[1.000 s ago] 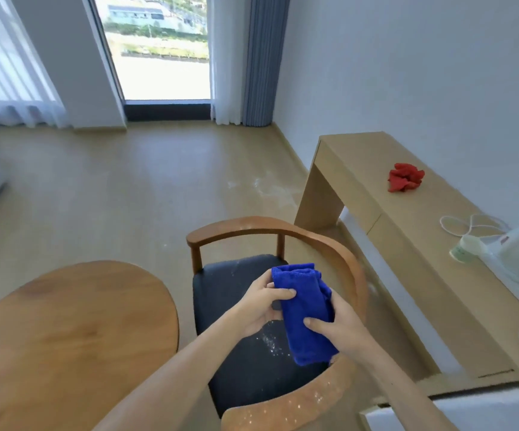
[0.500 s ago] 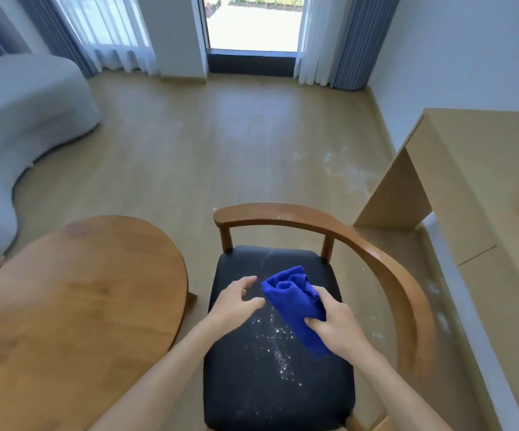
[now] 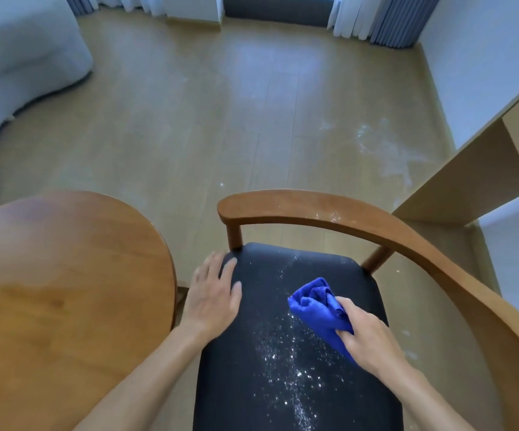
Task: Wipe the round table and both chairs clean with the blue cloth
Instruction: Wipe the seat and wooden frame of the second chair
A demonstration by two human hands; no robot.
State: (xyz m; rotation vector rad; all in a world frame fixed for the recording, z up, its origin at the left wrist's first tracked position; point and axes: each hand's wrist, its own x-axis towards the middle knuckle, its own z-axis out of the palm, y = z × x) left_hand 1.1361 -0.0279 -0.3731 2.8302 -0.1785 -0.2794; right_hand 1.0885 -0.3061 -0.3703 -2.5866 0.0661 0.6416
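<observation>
Bunching blue cloth (image 3: 317, 309) (folds showing)

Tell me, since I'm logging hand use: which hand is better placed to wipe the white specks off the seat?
The right hand: it grips the blue cloth beside the specks. The left hand is open, without a cloth.

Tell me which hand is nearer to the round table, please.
Left. The left hand lies open over the chair seat's left edge, just beside the round table. The right hand grips the blue cloth toward the seat's right side, farther away.
</observation>
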